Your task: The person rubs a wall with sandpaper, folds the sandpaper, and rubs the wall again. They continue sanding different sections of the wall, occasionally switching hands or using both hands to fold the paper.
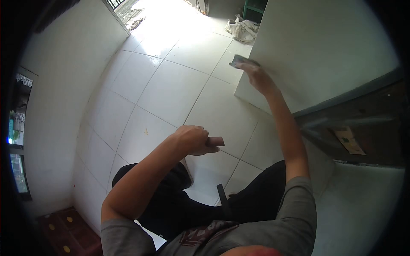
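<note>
My left hand (193,139) is closed in front of my body, above the floor tiles. From its fist sticks out the end of a short brown piece (216,141), flat or rolled; the rest is hidden in my fingers. My right arm is stretched forward along the white wall (316,47) on the right. My right hand (258,78), a little blurred, grips a thin grey curved sheet (240,60) by the wall's vertical corner. The sheet's far end bends up past my fingertips, and its kind cannot be made out.
White tiles (171,91) cover the floor. A crumpled pale cloth or bag (242,29) lies past the corner, beside a green frame (255,8). A bright doorway opens at the top. A dark panel (363,123) is on the right, a dark red patterned item (70,232) at lower left.
</note>
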Motion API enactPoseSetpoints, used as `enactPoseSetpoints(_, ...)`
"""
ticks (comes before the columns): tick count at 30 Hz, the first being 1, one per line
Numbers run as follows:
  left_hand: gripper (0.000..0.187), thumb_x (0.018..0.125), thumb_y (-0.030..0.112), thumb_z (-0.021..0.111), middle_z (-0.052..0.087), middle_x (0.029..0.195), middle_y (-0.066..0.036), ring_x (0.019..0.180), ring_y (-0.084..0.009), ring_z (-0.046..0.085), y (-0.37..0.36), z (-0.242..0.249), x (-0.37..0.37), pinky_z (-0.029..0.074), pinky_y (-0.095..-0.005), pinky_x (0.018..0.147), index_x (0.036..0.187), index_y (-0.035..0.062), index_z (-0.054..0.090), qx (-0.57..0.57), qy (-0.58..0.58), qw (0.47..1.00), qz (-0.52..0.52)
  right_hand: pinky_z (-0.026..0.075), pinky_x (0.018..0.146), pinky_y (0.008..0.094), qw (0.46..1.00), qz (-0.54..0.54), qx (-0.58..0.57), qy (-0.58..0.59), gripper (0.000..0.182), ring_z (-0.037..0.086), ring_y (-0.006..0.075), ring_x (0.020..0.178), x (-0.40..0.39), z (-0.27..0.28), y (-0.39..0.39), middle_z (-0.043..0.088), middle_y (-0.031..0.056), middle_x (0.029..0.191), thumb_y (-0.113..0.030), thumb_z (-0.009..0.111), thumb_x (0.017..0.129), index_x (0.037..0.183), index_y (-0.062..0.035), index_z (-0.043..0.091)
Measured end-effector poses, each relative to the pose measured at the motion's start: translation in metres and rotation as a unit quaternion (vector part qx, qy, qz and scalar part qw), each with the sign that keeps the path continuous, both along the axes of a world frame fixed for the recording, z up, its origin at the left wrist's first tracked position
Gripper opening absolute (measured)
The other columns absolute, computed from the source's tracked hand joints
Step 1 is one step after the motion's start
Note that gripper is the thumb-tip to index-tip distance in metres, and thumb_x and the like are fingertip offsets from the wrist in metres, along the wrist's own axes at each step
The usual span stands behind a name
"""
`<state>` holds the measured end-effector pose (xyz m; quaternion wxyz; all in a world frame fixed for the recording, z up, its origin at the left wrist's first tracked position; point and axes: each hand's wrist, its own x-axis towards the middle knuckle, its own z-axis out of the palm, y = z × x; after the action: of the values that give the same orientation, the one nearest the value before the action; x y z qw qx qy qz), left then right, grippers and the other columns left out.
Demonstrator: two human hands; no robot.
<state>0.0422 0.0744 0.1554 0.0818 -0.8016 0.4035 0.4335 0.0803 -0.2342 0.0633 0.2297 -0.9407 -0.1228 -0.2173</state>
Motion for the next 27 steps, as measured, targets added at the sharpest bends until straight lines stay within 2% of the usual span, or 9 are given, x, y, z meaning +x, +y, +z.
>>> enactPoseSetpoints(1, 0.068, 0.096, 0.063, 0.060, 0.071, 0.106, -0.018, 0.100, -0.0324, 0.071, 0.000, 0.001, 0.001, 0.056, -0.0437, 0.090, 0.103, -0.0020, 0.075, 0.005, -0.005, 1.000, 0.001, 0.054, 0.108, 0.0420, 0.999, -0.019, -0.013, 0.024, 0.043, 0.065, 0.0328, 0.122, 0.001, 0.001, 0.004, 0.067, 0.0125, 0.132, 0.014, 0.058, 0.088, 0.123, -0.0094, 0.064)
enactPoseSetpoints(5, 0.067, 0.095, 0.063, 0.061, 0.072, 0.105, -0.018, 0.100, -0.0328, 0.071, -0.002, -0.002, 0.002, 0.056, -0.0435, 0.090, 0.103, -0.0019, 0.075, -0.017, -0.005, 1.000, 0.006, 0.054, 0.107, 0.0432, 0.990, 0.000, 0.040, -0.139, 0.048, 0.065, 0.0333, 0.122, 0.003, 0.047, -0.001, 0.067, 0.0135, 0.133, 0.017, 0.055, 0.088, 0.128, -0.0083, 0.064)
enactPoseSetpoints(7, 0.066, 0.095, 0.063, 0.062, 0.072, 0.104, -0.019, 0.099, -0.0329, 0.071, 0.000, -0.009, -0.001, 0.056, -0.0437, 0.089, 0.102, -0.0017, 0.075, -0.024, 0.002, 1.000, 0.004, 0.053, 0.109, 0.0425, 0.992, 0.004, 0.027, -0.120, 0.051, 0.062, 0.0316, 0.127, 0.003, 0.049, -0.016, 0.065, 0.0119, 0.137, 0.016, 0.057, 0.087, 0.129, -0.0102, 0.064)
enactPoseSetpoints(10, 0.065, 0.094, 0.062, 0.062, 0.072, 0.104, -0.019, 0.099, -0.0332, 0.071, 0.003, -0.013, -0.005, 0.056, -0.0440, 0.089, 0.102, -0.0016, 0.075, -0.009, -0.003, 1.000, 0.006, 0.050, 0.112, 0.0404, 0.985, -0.008, -0.133, -0.113, 0.046, 0.059, 0.0280, 0.132, -0.006, 0.009, -0.022, 0.065, 0.0089, 0.139, 0.011, 0.060, 0.087, 0.127, -0.0119, 0.066)
enactPoseSetpoints(13, 0.064, 0.094, 0.061, 0.064, 0.072, 0.104, -0.019, 0.098, -0.0334, 0.071, 0.006, -0.013, -0.007, 0.056, -0.0442, 0.089, 0.101, -0.0018, 0.075, 0.016, -0.007, 1.000, 0.016, 0.047, 0.115, 0.0378, 0.982, 0.019, -0.181, -0.053, 0.037, 0.056, 0.0238, 0.135, -0.006, -0.076, -0.033, 0.064, 0.0051, 0.141, 0.000, 0.063, 0.089, 0.123, -0.0133, 0.069)
enactPoseSetpoints(16, 0.064, 0.093, 0.060, 0.065, 0.072, 0.104, -0.020, 0.097, -0.0334, 0.072, 0.007, -0.011, -0.004, 0.056, -0.0442, 0.089, 0.101, -0.0023, 0.075, 0.009, -0.004, 1.000, 0.029, 0.044, 0.117, 0.0369, 0.965, 0.022, -0.259, 0.019, 0.029, 0.056, 0.0214, 0.136, -0.024, -0.132, -0.042, 0.065, 0.0021, 0.140, -0.008, 0.062, 0.091, 0.118, -0.0138, 0.070)
enactPoseSetpoints(22, 0.061, 0.093, 0.058, 0.066, 0.071, 0.102, -0.020, 0.094, -0.0337, 0.071, 0.016, -0.006, -0.010, 0.057, -0.0437, 0.086, 0.096, -0.0029, 0.074, -0.051, -0.018, 0.998, 0.033, 0.040, 0.119, 0.0362, 0.956, -0.001, -0.294, 0.012, 0.025, 0.054, 0.0193, 0.137, -0.024, -0.149, -0.038, 0.067, -0.0010, 0.137, -0.011, 0.061, 0.092, 0.115, -0.0148, 0.071)
enactPoseSetpoints(25, 0.060, 0.093, 0.057, 0.066, 0.071, 0.102, -0.020, 0.093, -0.0345, 0.071, 0.018, -0.006, -0.016, 0.057, -0.0436, 0.086, 0.094, -0.0030, 0.073, -0.030, -0.003, 0.999, 0.035, 0.044, 0.115, 0.0359, 0.973, 0.000, -0.231, -0.031, 0.021, 0.058, 0.0211, 0.133, -0.024, -0.168, -0.035, 0.071, -0.0009, 0.127, -0.011, 0.060, 0.091, 0.110, -0.0139, 0.070)
enactPoseSetpoints(27, 0.059, 0.093, 0.056, 0.067, 0.070, 0.101, -0.020, 0.094, -0.0349, 0.071, 0.027, -0.012, -0.025, 0.057, -0.0436, 0.086, 0.094, -0.0029, 0.072, -0.022, -0.013, 0.999, 0.036, 0.047, 0.112, 0.0357, 0.963, 0.010, -0.250, 0.099, 0.017, 0.060, 0.0222, 0.131, -0.023, -0.184, -0.039, 0.073, 0.0000, 0.120, -0.010, 0.060, 0.091, 0.106, -0.0132, 0.068)
